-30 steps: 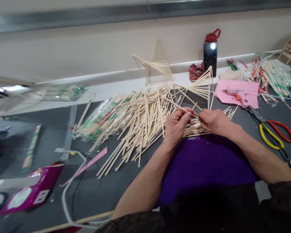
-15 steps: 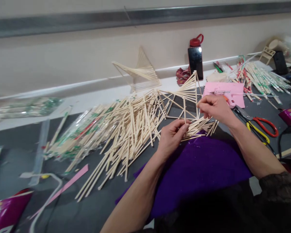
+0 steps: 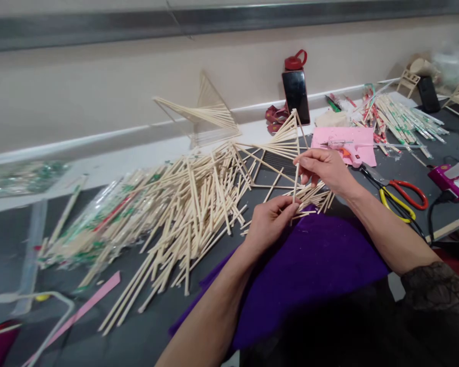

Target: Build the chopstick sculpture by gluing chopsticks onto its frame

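Between my hands a plain wooden chopstick point(image 3: 296, 182) stands nearly upright. My left hand point(image 3: 268, 223) pinches its lower end, and the fingers of my right hand point(image 3: 326, 167) close on its top. Just behind them is a twisted frame of chopsticks point(image 3: 285, 146), partly hidden by my right hand. A large heap of loose chopsticks point(image 3: 199, 204) lies to the left of my hands, and a smaller pile point(image 3: 316, 196) lies under them. Below, a purple cloth point(image 3: 302, 275) covers my lap and the table edge.
A pink glue gun point(image 3: 351, 152) rests on a pink sheet point(image 3: 363, 135). Red-and-yellow-handled scissors or pliers point(image 3: 403, 196) lie at right. Wrapped chopsticks point(image 3: 110, 209) sit at left. A second twisted frame point(image 3: 210, 114) leans by the wall, near a phone point(image 3: 296, 97) propped against a red-capped bottle point(image 3: 295, 61).
My right hand has moved left and down onto the top of the chopstick held in my left hand. The camera view has shifted slightly to the right.
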The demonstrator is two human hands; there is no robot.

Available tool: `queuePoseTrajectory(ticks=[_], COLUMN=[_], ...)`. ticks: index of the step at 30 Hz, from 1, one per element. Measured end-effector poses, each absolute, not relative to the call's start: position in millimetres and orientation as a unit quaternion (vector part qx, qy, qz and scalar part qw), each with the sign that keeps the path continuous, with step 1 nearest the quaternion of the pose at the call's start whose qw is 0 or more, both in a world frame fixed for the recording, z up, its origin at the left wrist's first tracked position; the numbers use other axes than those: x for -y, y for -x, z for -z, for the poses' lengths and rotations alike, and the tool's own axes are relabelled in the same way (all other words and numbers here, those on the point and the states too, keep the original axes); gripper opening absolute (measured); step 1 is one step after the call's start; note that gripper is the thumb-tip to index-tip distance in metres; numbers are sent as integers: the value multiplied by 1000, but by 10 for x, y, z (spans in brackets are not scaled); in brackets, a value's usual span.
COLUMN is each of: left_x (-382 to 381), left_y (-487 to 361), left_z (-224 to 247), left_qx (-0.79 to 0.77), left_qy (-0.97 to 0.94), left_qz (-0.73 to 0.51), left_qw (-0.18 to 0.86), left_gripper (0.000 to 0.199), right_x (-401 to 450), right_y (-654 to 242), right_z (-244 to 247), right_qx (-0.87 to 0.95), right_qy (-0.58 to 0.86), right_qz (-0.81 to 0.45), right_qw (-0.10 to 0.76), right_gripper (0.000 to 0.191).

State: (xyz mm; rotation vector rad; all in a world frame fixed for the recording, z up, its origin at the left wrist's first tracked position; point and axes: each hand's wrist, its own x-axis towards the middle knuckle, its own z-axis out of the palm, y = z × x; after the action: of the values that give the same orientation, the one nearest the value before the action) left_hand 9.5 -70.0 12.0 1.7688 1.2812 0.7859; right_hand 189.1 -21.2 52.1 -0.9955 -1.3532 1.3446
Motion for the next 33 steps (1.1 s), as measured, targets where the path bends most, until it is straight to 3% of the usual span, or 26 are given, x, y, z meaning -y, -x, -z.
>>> queuePoseTrajectory(ticks=[11, 23, 33], left_x=[737, 762, 786], left_y=[-152, -219, -219], left_z=[-99, -68, -162], left_qx=[-489, -509, -461], left_qy=[-613, -576, -518], left_qz=[-335, -365, -331], left_qw=[521, 525, 640], left_gripper=[29, 28, 33], right_x=[197, 256, 230], right_y=[-1844, -1769, -1780], right_z=[-398, -387, -420], right_qx=[617, 662, 536], right_qy=[403, 428, 415], right_qz=[-492, -441, -592], right_qw=[464, 429, 436], right_gripper=[13, 13, 10])
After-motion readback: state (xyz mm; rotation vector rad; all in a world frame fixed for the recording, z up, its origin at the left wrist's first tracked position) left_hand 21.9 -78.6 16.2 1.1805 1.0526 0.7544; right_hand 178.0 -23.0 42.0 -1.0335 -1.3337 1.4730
